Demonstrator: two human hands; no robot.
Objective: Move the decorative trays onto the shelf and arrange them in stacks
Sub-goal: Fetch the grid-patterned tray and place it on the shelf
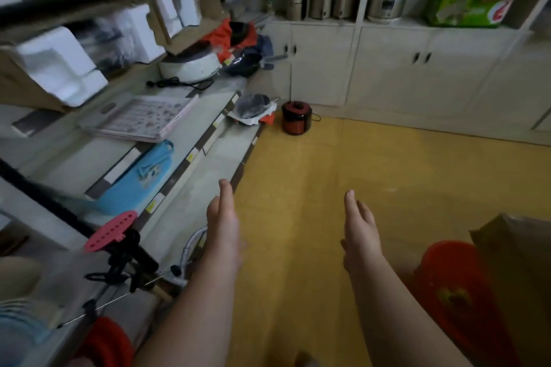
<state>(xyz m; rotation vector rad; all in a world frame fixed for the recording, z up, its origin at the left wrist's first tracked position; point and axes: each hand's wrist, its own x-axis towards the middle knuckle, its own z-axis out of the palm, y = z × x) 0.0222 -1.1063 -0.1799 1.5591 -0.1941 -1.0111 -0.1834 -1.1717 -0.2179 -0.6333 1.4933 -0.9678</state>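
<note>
A: What are the fingers doing?
B: Both hands are empty. The left hand [223,217] and right hand [359,226] have straight fingers, held together, pointing to twelve o'clock.
A: And the trays?
B: Probably the red trays [456,295] in the brown bag [518,250], at four o'clock of the right hand, which is nearer. The shelf [190,197] lies at nine o'clock.

Yellow floor [372,173] open; shelf [190,202] seemingly crowds left.
</note>
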